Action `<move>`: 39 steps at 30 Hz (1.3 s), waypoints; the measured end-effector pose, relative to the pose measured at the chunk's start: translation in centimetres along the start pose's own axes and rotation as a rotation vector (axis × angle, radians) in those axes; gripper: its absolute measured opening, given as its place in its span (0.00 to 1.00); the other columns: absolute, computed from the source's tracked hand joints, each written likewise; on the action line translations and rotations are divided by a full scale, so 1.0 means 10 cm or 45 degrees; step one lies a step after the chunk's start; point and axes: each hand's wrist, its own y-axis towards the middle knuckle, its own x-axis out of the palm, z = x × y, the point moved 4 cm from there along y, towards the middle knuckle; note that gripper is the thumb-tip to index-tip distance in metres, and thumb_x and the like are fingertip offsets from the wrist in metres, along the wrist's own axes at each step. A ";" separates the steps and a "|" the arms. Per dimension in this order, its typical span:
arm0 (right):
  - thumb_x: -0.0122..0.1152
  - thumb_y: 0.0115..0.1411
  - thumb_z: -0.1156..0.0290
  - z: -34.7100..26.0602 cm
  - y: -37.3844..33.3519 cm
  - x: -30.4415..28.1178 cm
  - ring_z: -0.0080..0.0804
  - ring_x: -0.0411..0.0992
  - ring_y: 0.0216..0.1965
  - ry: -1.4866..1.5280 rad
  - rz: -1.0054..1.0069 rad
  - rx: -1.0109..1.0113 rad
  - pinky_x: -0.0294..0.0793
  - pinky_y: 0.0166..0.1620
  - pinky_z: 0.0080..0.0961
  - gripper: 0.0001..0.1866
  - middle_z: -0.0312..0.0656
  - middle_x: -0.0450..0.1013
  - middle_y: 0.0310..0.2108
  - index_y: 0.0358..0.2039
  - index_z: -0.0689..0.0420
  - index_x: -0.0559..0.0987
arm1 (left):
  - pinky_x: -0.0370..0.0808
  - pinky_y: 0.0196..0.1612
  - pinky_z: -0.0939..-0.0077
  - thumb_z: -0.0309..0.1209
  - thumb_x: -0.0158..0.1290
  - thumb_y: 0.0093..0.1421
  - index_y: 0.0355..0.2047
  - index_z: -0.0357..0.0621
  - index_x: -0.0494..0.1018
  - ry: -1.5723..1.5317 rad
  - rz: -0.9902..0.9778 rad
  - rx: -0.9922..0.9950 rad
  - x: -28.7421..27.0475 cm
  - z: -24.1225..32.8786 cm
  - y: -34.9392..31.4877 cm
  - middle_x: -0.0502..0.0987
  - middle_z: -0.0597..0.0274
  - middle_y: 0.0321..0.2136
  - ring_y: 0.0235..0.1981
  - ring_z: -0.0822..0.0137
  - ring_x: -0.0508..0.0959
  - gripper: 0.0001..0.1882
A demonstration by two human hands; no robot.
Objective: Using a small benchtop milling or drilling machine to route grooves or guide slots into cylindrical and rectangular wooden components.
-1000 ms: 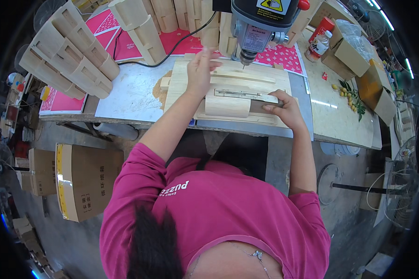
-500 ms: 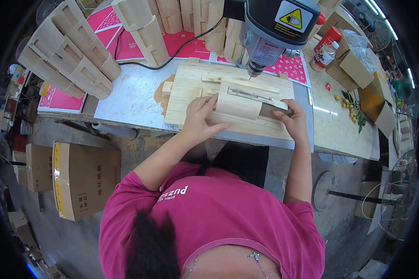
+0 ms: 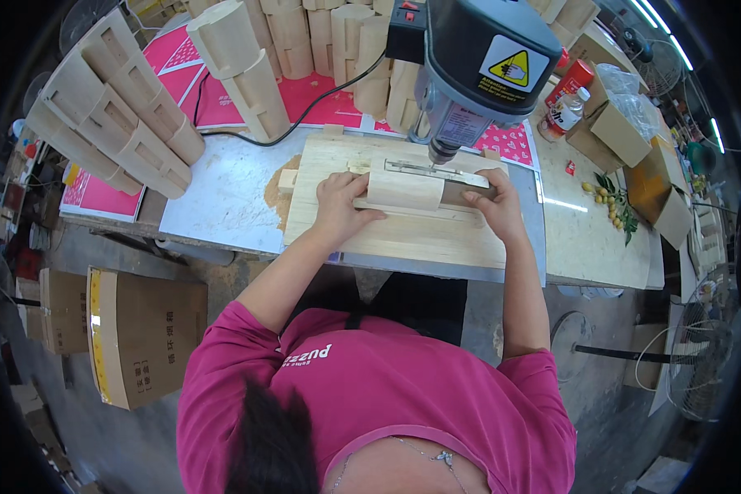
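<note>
A pale, rounded wooden block (image 3: 403, 191) lies directly below the chuck (image 3: 443, 151) of the black-and-grey drill press (image 3: 490, 62), on a broad, flat, light wooden board (image 3: 436, 244) that covers part of the desk (image 3: 222, 216). Setting the block under the drill press looks done, since it lies level there with a hand at each end; whether any hole has been made cannot be told, because a narrow, pale, slotted strip (image 3: 412, 169) covers its top, and any drilling through that slot has to be judged unfinished or unproven. The left hand (image 3: 342, 206), on the left of the drill press, has thumb and fingers spread at the block's near end; whether it grips or only steadies cannot be told. The right hand (image 3: 496, 204), to the right of the chuck, pinches a flat grey-brown piece (image 3: 459, 193) that sticks out from the block's right end, below the strip. The block looks smooth, curved on the side away from the drill press, with a clean, light grain and no visible splits. Similar pale wooden columns with cut recesses (image 3: 123, 115) stand left of the drill press, and more wooden columns (image 3: 292, 41) stand behind its cable (image 3: 305, 119).
</note>
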 end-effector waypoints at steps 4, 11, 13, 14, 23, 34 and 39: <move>0.64 0.49 0.76 -0.17 -0.01 -0.09 0.28 0.65 0.44 0.224 -0.100 0.031 0.62 0.50 0.23 0.25 0.38 0.68 0.40 0.48 0.58 0.69 | 0.58 0.45 0.66 0.38 0.67 0.32 0.43 0.51 0.74 -0.106 -0.056 -0.001 0.02 -0.03 0.05 0.70 0.70 0.25 0.36 0.63 0.68 0.32; 0.45 0.64 0.60 -1.21 0.70 -0.96 0.25 0.65 0.47 0.374 0.506 -0.318 0.69 0.44 0.22 0.22 0.38 0.68 0.43 0.55 0.57 0.63 | 0.63 0.37 0.67 0.36 0.67 0.31 0.35 0.47 0.76 -0.144 -0.029 0.010 -0.06 0.03 0.05 0.71 0.66 0.23 0.30 0.61 0.69 0.26; 0.46 0.64 0.58 -1.41 0.92 -1.03 0.22 0.66 0.43 0.236 0.359 -0.295 0.68 0.42 0.21 0.21 0.37 0.69 0.40 0.52 0.57 0.67 | 0.66 0.35 0.68 0.33 0.67 0.31 0.33 0.45 0.76 -0.139 -0.016 -0.001 -0.10 0.05 0.04 0.73 0.62 0.24 0.29 0.60 0.70 0.23; 0.46 0.64 0.56 -1.45 0.99 -1.04 0.19 0.67 0.39 0.092 0.213 -0.264 0.68 0.39 0.19 0.20 0.36 0.70 0.36 0.49 0.57 0.70 | 0.66 0.35 0.68 0.33 0.67 0.31 0.33 0.45 0.76 -0.130 -0.021 0.012 -0.07 0.04 0.05 0.73 0.62 0.24 0.29 0.59 0.70 0.24; 0.52 0.59 0.65 -1.81 0.42 -0.86 0.32 0.65 0.20 -0.404 0.627 -0.502 0.64 0.27 0.25 0.12 0.45 0.66 0.18 0.25 0.60 0.72 | 0.62 0.39 0.67 0.40 0.67 0.32 0.37 0.50 0.75 -0.144 -0.039 0.001 0.03 -0.05 0.05 0.70 0.69 0.22 0.30 0.63 0.70 0.28; 0.54 0.55 0.78 -1.35 -0.39 -0.30 0.39 0.66 0.18 -0.275 0.748 -0.592 0.62 0.22 0.29 0.02 0.46 0.66 0.18 0.26 0.62 0.74 | 0.68 0.34 0.66 0.33 0.67 0.32 0.30 0.45 0.76 -0.120 0.012 0.053 -0.07 0.06 0.08 0.74 0.60 0.24 0.28 0.57 0.72 0.21; 0.53 0.55 0.78 -0.94 -0.39 -0.03 0.38 0.67 0.20 -0.241 0.745 -0.665 0.64 0.23 0.29 0.04 0.44 0.68 0.21 0.31 0.62 0.76 | 0.64 0.34 0.66 0.39 0.67 0.30 0.30 0.49 0.76 -0.090 0.048 0.076 -0.01 -0.02 0.02 0.70 0.67 0.21 0.28 0.61 0.71 0.23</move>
